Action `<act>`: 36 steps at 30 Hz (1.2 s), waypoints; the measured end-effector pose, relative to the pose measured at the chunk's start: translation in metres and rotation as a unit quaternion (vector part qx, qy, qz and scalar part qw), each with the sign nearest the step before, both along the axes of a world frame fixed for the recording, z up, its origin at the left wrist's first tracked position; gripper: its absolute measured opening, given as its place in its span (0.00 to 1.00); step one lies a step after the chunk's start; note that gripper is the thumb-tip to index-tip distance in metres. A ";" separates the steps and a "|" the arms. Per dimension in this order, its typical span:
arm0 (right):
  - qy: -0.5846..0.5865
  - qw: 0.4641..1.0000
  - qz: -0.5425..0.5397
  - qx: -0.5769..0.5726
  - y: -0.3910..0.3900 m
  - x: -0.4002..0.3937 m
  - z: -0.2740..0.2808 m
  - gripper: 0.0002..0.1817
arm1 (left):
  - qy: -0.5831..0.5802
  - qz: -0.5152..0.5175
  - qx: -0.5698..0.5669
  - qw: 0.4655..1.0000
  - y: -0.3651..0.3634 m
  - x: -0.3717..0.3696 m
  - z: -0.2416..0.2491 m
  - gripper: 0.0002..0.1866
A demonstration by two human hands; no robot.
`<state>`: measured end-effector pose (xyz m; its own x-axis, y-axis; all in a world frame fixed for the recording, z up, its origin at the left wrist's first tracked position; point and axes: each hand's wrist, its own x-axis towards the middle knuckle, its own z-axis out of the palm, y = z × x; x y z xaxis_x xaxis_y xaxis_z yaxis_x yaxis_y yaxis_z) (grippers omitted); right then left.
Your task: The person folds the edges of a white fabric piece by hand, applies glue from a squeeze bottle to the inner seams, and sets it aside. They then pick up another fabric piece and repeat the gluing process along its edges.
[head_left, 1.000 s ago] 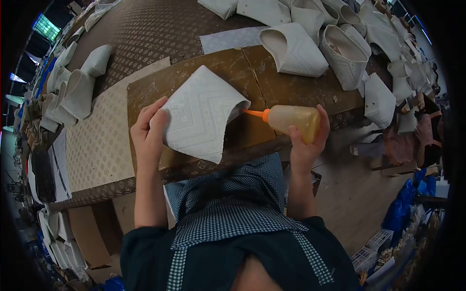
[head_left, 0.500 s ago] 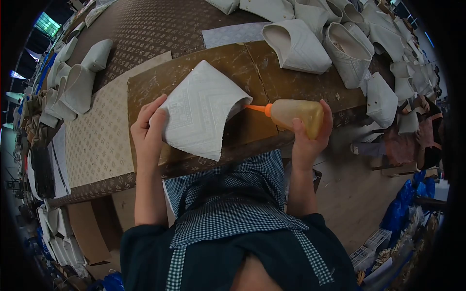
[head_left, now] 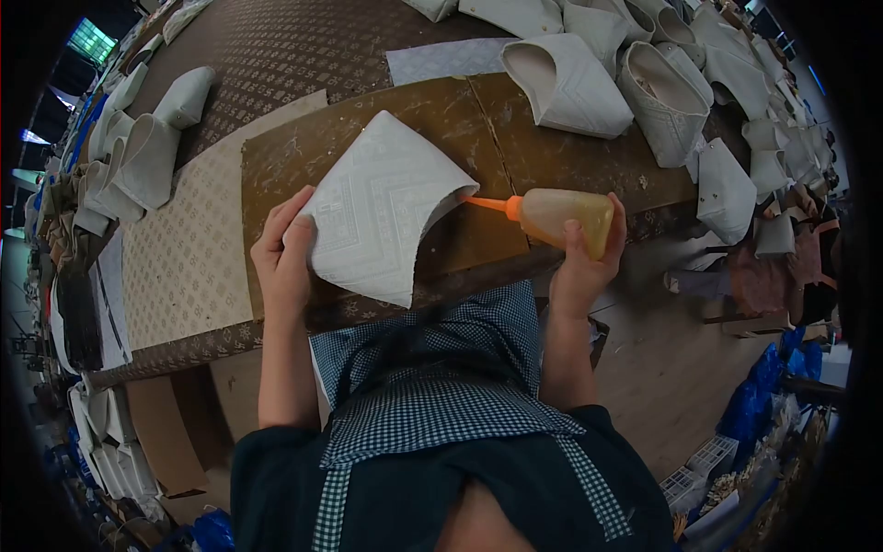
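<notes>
My left hand [head_left: 285, 244] grips a white embossed bag body [head_left: 391, 207] by its left side, thumb on top and fingers underneath. The bag is held tilted over the table, its curved open edge facing right. In my right hand [head_left: 586, 267] lies a translucent squeeze bottle [head_left: 561, 216] of yellowish liquid, tipped on its side with its orange nozzle [head_left: 487, 202] pointing left. The nozzle's tip meets the bag's open edge; whether it touches the inner face is hidden.
A worn brown board [head_left: 303, 152] covers the table's near part, beside a beige patterned sheet [head_left: 189, 258]. Several white bags stand at upper right, the nearest one [head_left: 575, 87] beyond the bottle. More white bags [head_left: 147, 161] line the left. Another person [head_left: 768, 267] sits at far right.
The bottle has shifted very slightly right and sits more level in my right hand. My left hand and the bag are almost where they were.
</notes>
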<state>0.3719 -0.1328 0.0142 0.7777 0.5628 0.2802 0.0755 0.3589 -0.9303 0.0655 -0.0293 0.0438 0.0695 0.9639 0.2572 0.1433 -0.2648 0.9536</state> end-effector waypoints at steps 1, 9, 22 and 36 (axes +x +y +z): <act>0.012 1.000 0.002 0.000 0.001 -0.003 0.002 0.34 | -0.006 0.000 -0.004 1.000 0.000 -0.001 -0.002 0.16; 0.060 0.998 0.028 -0.003 0.003 -0.009 -0.006 0.34 | -0.026 -0.010 -0.013 1.000 0.002 -0.012 -0.016 0.17; 0.063 0.993 0.090 -0.028 0.004 -0.020 -0.009 0.34 | -0.042 -0.033 -0.041 0.998 0.012 -0.018 -0.021 0.18; 0.106 0.980 0.163 -0.039 -0.001 -0.029 -0.012 0.35 | -0.038 -0.039 -0.045 0.997 0.012 -0.020 -0.023 0.18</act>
